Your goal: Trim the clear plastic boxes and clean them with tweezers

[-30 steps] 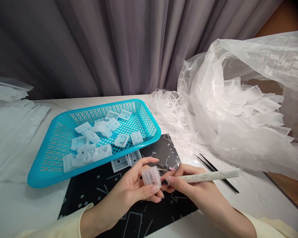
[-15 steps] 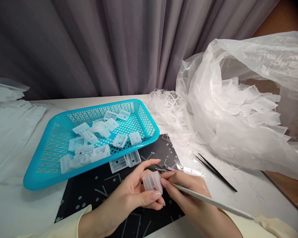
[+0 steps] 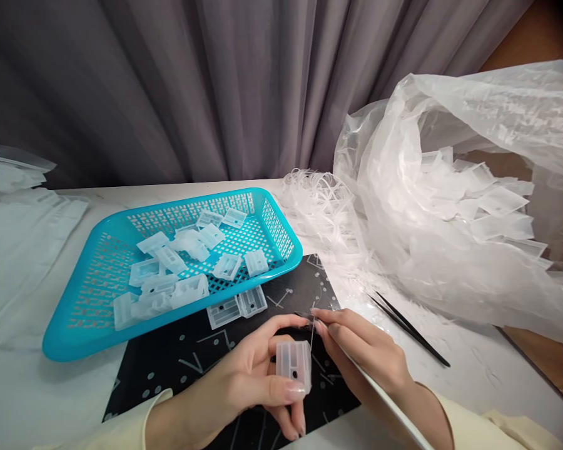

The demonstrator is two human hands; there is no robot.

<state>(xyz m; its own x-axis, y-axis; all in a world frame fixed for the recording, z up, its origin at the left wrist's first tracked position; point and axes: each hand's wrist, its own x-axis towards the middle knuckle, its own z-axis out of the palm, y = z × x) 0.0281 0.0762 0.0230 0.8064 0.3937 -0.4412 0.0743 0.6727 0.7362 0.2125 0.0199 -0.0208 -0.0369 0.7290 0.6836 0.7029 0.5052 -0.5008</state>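
Note:
My left hand (image 3: 256, 372) grips a small translucent plastic clip (image 3: 294, 364) between thumb and fingers, over the black cutting mat (image 3: 187, 356). My right hand (image 3: 363, 353) is closed round a thin white-handled craft knife (image 3: 385, 400). Its fingertips pinch a fine plastic sliver (image 3: 312, 331) that stands up beside the clip's right edge. The knife's handle runs down past my wrist toward the bottom right.
A turquoise mesh basket (image 3: 89, 319) holds several similar clips at the left. Two more clips (image 3: 237, 307) lie on the mat by its rim. Black tweezers (image 3: 406, 328) lie to the right. A big clear bag (image 3: 455, 206) of parts and a heap of trimmings (image 3: 319, 206) sit behind.
My left hand has lowered and turned the clip. My right hand has drawn a thin sliver upward from the clip, and the knife handle has swung from level to pointing down past my wrist.

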